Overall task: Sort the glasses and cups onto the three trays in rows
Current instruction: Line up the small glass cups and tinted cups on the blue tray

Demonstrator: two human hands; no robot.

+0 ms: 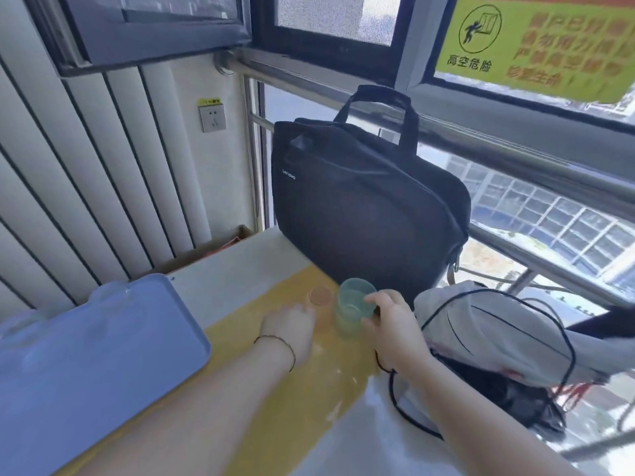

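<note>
While the right hand (391, 324) grips the green cup (354, 305) at its rim, mid-desk before the black bag (360, 207), the left hand (292, 326) reaches the small glass (319, 295) just beside it; whether its fingers have closed, I cannot tell. Crowded hands could tip that glass, and the right wrist could snag the cord (390, 389) heading for the blue tray (103, 338), near left.

Both forearms fwd; L hand (292, 326) palm-down, R hand (395, 333) curled round cup (352, 305).

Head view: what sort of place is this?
Probably a high-floor room beside a window: a yellow fall-danger sign on the glass, a steel guard rail, a laptop bag on the table.
</note>
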